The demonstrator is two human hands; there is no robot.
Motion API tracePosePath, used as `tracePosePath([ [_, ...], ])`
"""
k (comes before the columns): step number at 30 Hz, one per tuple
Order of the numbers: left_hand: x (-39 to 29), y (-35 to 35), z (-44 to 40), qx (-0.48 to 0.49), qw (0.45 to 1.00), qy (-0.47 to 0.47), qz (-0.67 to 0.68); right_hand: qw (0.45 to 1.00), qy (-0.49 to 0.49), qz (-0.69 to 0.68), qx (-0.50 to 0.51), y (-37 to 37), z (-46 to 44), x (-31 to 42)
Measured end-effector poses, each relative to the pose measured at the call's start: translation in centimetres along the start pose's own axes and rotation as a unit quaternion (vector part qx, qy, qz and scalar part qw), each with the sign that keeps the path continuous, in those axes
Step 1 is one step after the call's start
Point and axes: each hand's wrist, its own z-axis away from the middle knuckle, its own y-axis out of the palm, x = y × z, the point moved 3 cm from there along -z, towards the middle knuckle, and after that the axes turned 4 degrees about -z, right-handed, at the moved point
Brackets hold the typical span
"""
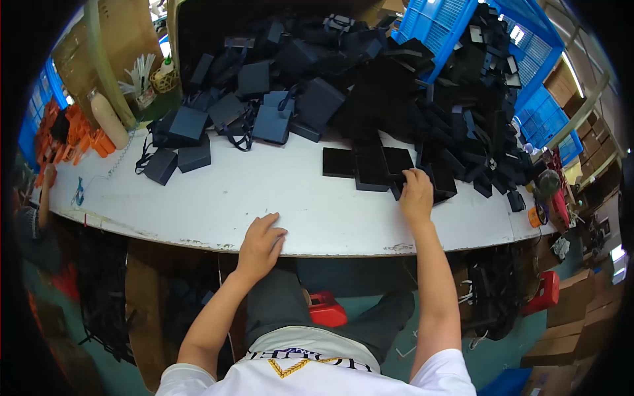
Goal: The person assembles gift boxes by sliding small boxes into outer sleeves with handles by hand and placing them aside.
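Observation:
My right hand [417, 197] has its fingertips closed on the near right corner of a small black box [398, 160]. That box lies at the front of a group of similar boxes, with another black box [338, 162] to the left and one more [372, 175] between them. Part of the gripped box is hidden by my fingers. My left hand [260, 245] rests at the table's front edge with its fingers apart and nothing in it. Bare white tabletop [198, 204] surrounds it.
A large heap of dark boxes [317, 99] covers the back of the table. Several navy boxes with ribbon handles [271, 122] lie at the left. Blue crates [436, 30] lean at the back right. A bottle [107, 119] stands far left, near orange items and another person's arm [45, 198].

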Motion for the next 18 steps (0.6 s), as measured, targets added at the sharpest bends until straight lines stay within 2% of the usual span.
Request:
tracePosePath([
  [3, 0.3, 0.5, 0.3, -0.021, 1.0, -0.009, 0.009, 0.995, -0.028, 0.001, 0.094, 1.2, -1.3, -2.4],
  [5, 0.5, 0.3, 0.4, -0.037, 0.999, -0.024, 0.024, 0.992, -0.078, 0.012, 0.098, 0.6, -2.0, -1.9],
  [7, 1.0, 0.3, 0.6, -0.052, 0.998, -0.02, 0.027, 0.993, -0.097, -0.021, 0.069, -2.0, -2.8, 1.5],
  [9, 1.3, -0.1, 0.7, -0.069, 0.994, -0.039, 0.07, 0.985, -0.133, -0.104, 0.039, -4.2, -2.2, 5.4],
  [11, 1.5, -0.9, 0.1, -0.06, 0.992, -0.06, 0.09, 0.967, -0.159, -0.146, 0.137, -5.3, -0.2, 8.2],
  [13, 2.6, -1.6, -2.8, -0.062, 0.993, -0.064, 0.082, 0.944, -0.213, -0.134, 0.214, -6.2, 2.2, 11.0],
  [14, 4.2, -1.6, -4.8, -0.07, 0.996, -0.045, 0.014, 0.943, -0.194, -0.141, 0.233, -5.8, 3.5, 11.0],
  [15, 5.2, -1.8, -7.6, -0.086, 0.993, -0.067, -0.037, 0.941, -0.174, -0.15, 0.25, -5.2, 4.7, 10.7],
  [18, 8.2, -0.2, -16.6, -0.102, 0.974, -0.079, -0.184, 0.957, -0.114, -0.155, 0.219, -5.6, 6.1, 9.4],
])
